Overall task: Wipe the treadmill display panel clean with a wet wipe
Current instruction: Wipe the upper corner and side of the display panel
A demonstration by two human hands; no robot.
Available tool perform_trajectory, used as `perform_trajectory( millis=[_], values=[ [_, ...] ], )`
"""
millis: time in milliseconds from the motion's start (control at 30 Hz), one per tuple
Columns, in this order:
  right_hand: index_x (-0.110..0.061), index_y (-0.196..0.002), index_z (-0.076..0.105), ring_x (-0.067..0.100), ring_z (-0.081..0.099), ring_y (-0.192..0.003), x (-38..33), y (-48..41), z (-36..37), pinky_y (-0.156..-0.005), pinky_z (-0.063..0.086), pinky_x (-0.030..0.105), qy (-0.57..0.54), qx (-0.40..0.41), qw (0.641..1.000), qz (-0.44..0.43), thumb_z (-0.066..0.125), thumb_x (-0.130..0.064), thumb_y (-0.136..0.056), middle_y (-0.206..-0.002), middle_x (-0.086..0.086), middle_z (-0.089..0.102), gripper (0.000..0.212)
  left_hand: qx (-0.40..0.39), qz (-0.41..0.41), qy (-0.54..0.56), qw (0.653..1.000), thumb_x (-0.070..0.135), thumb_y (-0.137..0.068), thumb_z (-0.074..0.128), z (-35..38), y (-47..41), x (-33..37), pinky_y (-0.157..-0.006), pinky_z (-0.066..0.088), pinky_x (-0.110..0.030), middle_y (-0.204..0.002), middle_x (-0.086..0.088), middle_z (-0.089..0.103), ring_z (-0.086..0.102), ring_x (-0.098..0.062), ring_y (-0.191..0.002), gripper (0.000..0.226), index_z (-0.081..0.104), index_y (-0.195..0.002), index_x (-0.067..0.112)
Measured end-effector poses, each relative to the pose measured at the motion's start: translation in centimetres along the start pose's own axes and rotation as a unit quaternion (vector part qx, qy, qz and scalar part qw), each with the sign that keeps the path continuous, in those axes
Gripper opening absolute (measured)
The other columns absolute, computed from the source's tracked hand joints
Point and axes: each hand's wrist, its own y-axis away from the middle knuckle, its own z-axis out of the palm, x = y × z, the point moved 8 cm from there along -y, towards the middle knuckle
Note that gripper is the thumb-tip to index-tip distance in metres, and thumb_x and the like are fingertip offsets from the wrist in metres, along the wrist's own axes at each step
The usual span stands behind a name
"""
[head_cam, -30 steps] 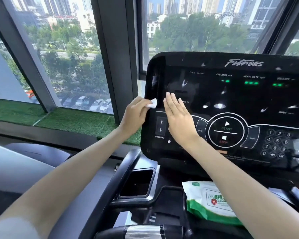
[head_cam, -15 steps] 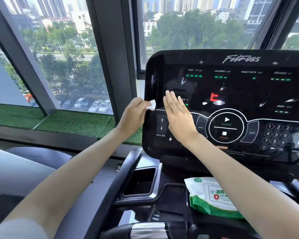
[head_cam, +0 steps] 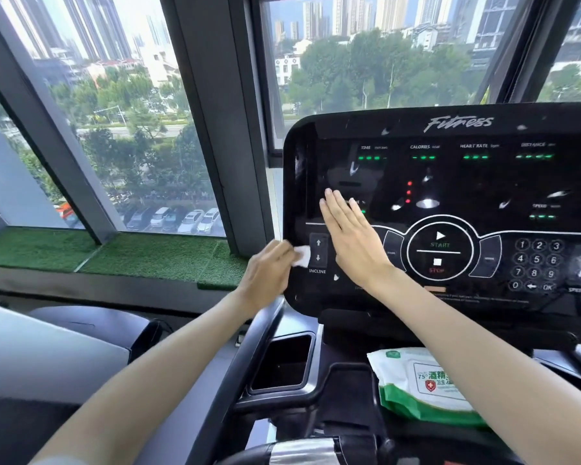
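The black treadmill display panel (head_cam: 467, 182) fills the right half of the view, its green readouts lit. My left hand (head_cam: 269, 273) grips a small folded white wet wipe (head_cam: 302, 256) against the panel's lower left edge, beside the incline buttons. My right hand (head_cam: 353, 239) lies flat on the panel with straight fingers, just right of those buttons and left of the round start/stop control.
A green and white pack of wet wipes (head_cam: 420, 387) lies on the console tray below the panel. A dark cup holder (head_cam: 282, 364) sits to its left. Handlebars run along the bottom. Windows and a strip of artificial grass (head_cam: 148, 253) lie to the left.
My left hand has slid the wipe down the panel's left edge, from beside the screen to beside the incline buttons. My right hand stays flat on the panel.
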Motion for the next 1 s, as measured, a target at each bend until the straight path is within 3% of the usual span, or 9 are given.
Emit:
perform_trajectory(
  millis=[167,267,333,467,567,700,867,933,1000],
  values=[
    [0.005,-0.142,0.024,0.031,0.019,-0.141,-1.6,3.9,1.2,-0.116,0.016,0.043,-0.007,0.004,1.0,0.002,0.032,0.001,-0.076,-0.151,0.021,0.023,0.067,0.044,-0.059,0.013,0.997,-0.002,-0.086,0.052,-1.1,-2.2,-1.1,-0.058,0.053,-0.036,-0.087,-0.003,0.055,0.055,-0.018,-0.076,0.016,0.066,-0.091,0.004],
    [0.006,-0.138,0.035,0.032,0.03,-0.137,-2.3,5.0,1.9,-0.113,0.022,0.044,-0.023,0.017,0.999,0.019,0.017,0.004,-0.075,-0.145,0.022,0.034,0.065,0.099,-0.13,0.008,0.987,-0.005,-0.084,0.055,-2.1,-4.1,-1.8,-0.061,0.047,-0.027,-0.081,-0.004,0.055,0.055,-0.018,-0.072,0.02,0.067,-0.096,0.006],
    [0.006,-0.137,0.037,0.032,0.031,-0.136,-2.3,5.2,2.1,-0.112,0.024,0.043,-0.026,0.009,0.999,0.028,0.014,0.005,-0.073,-0.144,0.023,0.036,0.068,0.083,-0.114,-0.007,0.99,-0.007,-0.081,0.056,-1.3,-3.2,-1.2,-0.058,0.049,-0.029,-0.079,-0.004,0.055,0.054,-0.019,-0.073,0.022,0.066,-0.095,0.008],
    [0.004,-0.139,0.032,0.03,0.028,-0.138,-1.6,4.9,2.0,-0.115,0.017,0.042,-0.021,-0.011,0.999,0.039,0.054,0.004,-0.075,-0.147,0.022,0.032,0.068,0.003,-0.007,-0.01,1.0,-0.011,-0.078,0.055,-0.1,-1.5,0.3,-0.049,0.052,-0.038,-0.082,-0.005,0.057,0.055,-0.021,-0.075,0.027,0.061,-0.095,0.009],
    [0.004,-0.139,0.031,0.03,0.028,-0.138,-1.6,4.6,2.2,-0.113,0.007,0.043,-0.023,-0.034,0.998,0.049,0.064,0.005,-0.069,-0.147,0.022,0.032,0.077,0.033,-0.062,-0.001,0.998,-0.008,-0.083,0.052,-1.7,-4.8,-0.9,-0.058,0.053,-0.038,-0.083,-0.005,0.057,0.056,-0.02,-0.077,0.021,0.064,-0.093,0.006],
    [0.004,-0.139,0.031,0.029,0.029,-0.137,-1.6,4.7,2.4,-0.113,0.008,0.043,-0.015,-0.036,0.998,0.052,0.064,0.002,-0.072,-0.146,0.021,0.034,0.074,0.071,-0.092,0.014,0.993,-0.009,-0.082,0.053,-1.6,-4.3,-1.6,-0.061,0.052,-0.035,-0.086,-0.006,0.057,0.054,-0.019,-0.081,0.022,0.064,-0.094,0.006],
    [0.005,-0.14,0.03,0.03,0.027,-0.138,-1.6,5.0,2.6,-0.113,0.012,0.044,-0.015,-0.006,0.999,0.04,0.054,0.005,-0.075,-0.147,0.022,0.032,0.069,-0.058,0.039,0.015,0.997,-0.015,-0.075,0.06,1.5,1.5,0.8,-0.049,0.051,-0.037,-0.087,-0.007,0.058,0.054,-0.021,-0.081,0.029,0.063,-0.095,0.006],
    [0.006,-0.14,0.03,0.032,0.027,-0.138,-1.8,5.0,2.6,-0.115,0.017,0.044,-0.021,-0.003,0.999,0.048,0.038,0.007,-0.074,-0.147,0.023,0.031,0.066,-0.054,-0.003,0.035,0.998,-0.011,-0.079,0.059,0.9,0.0,-0.1,-0.054,0.051,-0.037,-0.088,-0.006,0.056,0.055,-0.02,-0.078,0.025,0.063,-0.096,0.007],
    [0.008,-0.139,0.03,0.034,0.027,-0.137,-2.1,4.8,2.6,-0.114,0.02,0.046,-0.024,-0.006,0.998,0.056,0.028,0.006,-0.072,-0.146,0.026,0.031,0.067,0.011,-0.071,0.053,0.996,-0.007,-0.083,0.056,-0.3,-1.7,-1.6,-0.058,0.051,-0.034,-0.087,-0.006,0.055,0.053,-0.018,-0.073,0.019,0.064,-0.096,0.005]
  ],
)
